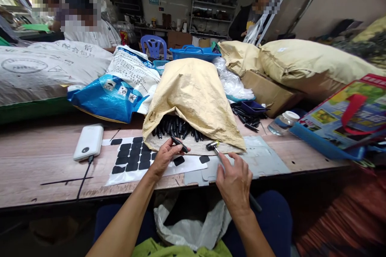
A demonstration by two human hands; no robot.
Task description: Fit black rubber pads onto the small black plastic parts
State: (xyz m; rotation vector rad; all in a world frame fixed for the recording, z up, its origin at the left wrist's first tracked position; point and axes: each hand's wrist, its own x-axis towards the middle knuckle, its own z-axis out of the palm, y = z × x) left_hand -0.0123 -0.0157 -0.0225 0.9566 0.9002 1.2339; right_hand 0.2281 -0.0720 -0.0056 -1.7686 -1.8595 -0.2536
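My left hand pinches a small black plastic part just in front of the mouth of a tan sack. Several more black parts spill from that opening. My right hand is closed round the handle of a small hammer, whose metal head rests on the table close to the pinched part. Under my left hand lies a white sheet of black adhesive pads. A grey mat lies beneath the hammer.
A white power bank with a cable lies at the left. A blue and white bag, more sacks, a cardboard box, a plastic bottle and a colourful bag crowd the table. Other people sit at the back.
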